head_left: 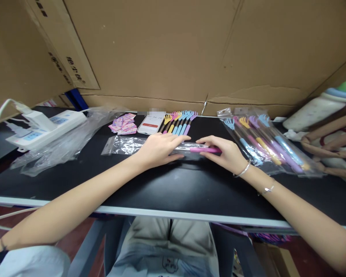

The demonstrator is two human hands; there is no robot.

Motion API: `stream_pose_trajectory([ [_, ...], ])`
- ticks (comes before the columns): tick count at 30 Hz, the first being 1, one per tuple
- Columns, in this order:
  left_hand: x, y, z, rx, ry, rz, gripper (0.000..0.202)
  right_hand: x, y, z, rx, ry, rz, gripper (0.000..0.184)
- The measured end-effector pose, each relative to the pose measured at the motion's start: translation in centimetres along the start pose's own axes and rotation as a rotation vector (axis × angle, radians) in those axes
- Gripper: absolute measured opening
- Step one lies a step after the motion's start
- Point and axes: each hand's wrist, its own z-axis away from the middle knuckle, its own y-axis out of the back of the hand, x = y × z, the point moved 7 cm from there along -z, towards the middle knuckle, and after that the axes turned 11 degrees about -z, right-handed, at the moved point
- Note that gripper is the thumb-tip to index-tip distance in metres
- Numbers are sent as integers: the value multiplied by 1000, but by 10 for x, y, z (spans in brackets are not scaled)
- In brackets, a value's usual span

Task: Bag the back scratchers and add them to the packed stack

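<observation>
My left hand [158,149] lies flat with fingers stretched out on a clear plastic bag [123,145] on the black table [173,188]. My right hand [223,153] pinches the pink handle of a back scratcher [203,149] whose other end sits inside that bag. Behind my hands lies a row of several loose back scratchers [179,122] in yellow, pink, blue and purple.
A pile of bagged scratchers [265,142] lies at right. A phone [151,124] and pink labels [123,124] sit behind the bag. A white power strip [46,129] on crumpled plastic is at left. Cardboard boxes [173,50] wall the back; a bottle [320,109] stands far right.
</observation>
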Motion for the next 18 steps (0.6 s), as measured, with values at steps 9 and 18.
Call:
stream_pose_trajectory([
  [9,-30,3,-1,-129,47,-36,54,6,16,-4,8,12,-17,17],
  [18,-26,-5,1,-218,75,-42,37,10,16,-3,17,-40,-27,13],
])
